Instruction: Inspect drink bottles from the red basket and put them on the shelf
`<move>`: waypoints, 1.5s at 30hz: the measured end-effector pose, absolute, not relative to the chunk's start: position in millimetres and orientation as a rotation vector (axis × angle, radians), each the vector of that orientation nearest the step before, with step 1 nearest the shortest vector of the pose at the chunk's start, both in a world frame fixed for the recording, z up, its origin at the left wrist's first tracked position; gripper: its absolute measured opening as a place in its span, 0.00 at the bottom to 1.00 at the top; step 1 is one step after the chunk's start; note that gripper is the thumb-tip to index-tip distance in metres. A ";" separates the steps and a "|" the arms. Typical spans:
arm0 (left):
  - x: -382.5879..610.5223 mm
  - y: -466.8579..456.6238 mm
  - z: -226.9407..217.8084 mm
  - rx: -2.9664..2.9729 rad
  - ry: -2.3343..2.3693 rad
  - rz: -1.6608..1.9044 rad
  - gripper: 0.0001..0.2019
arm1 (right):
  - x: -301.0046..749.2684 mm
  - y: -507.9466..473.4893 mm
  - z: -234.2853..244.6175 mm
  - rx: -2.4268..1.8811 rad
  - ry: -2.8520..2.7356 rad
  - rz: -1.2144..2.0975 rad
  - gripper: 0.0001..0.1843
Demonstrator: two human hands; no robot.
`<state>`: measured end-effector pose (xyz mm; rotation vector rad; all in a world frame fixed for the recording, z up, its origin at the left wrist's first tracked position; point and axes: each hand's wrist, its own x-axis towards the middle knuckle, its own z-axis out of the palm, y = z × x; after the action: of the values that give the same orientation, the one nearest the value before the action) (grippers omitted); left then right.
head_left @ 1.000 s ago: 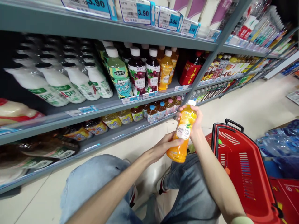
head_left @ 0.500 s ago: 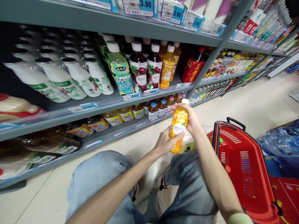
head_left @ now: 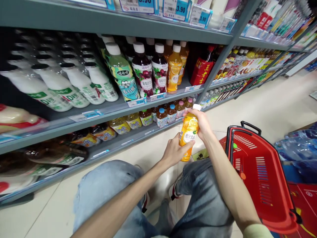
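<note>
An orange juice bottle with a white cap and white label is upright in front of the lower shelf, held in both hands. My left hand wraps its lower half from the left. My right hand grips its upper part near the cap from behind. Matching orange bottles stand on the middle shelf beside purple grape bottles and a green bottle.
A red shopping basket stands on the tiled floor at my right. White milk-drink bottles fill the shelf's left part. Small bottles line the lower shelf. My knees in blue jeans are below. Packs of water lie at far right.
The bottle has moved away from me and up toward the shelf, turning more upright. My left hand slid to grip its lower half. The view shifted slightly.
</note>
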<state>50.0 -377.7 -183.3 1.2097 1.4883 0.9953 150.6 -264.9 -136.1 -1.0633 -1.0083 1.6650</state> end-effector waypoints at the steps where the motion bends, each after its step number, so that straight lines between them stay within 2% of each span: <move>1: 49.9 -377.1 -183.7 1.213 1.508 0.989 0.20 | 151.3 -264.4 -137.1 -1.055 -1.000 1.680 0.14; 7: 51.8 -376.6 -178.3 1.324 1.659 0.955 0.20 | 151.3 -262.6 -135.1 -1.079 -0.998 1.616 0.14; 12: 50.0 -378.6 -171.2 1.279 1.539 1.012 0.21 | 156.1 -262.8 -125.0 -1.046 -0.954 1.619 0.14; 19: 45.2 -385.5 -169.6 0.914 0.684 0.908 0.27 | 175.5 -269.1 -130.0 -0.850 -1.012 1.651 0.16; 22: 52.1 -390.3 -172.7 0.788 0.517 0.880 0.28 | 176.5 -272.2 -135.3 -0.814 -1.012 1.634 0.18; 35: 54.5 -380.5 -170.2 0.802 0.725 0.922 0.23 | 165.1 -263.2 -126.8 -0.827 -1.050 1.707 0.17; 42: 56.0 -375.0 -175.4 1.183 1.578 0.976 0.20 | 148.4 -260.2 -131.6 -0.978 -0.968 1.518 0.14; 45: 58.0 -374.7 -177.0 1.348 1.731 0.957 0.28 | 144.5 -257.1 -135.7 -1.045 -0.914 1.410 0.13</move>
<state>58.0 -374.7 -177.0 1.3479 1.7307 0.9574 144.5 -257.1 -135.7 -1.0448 -0.9138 1.4095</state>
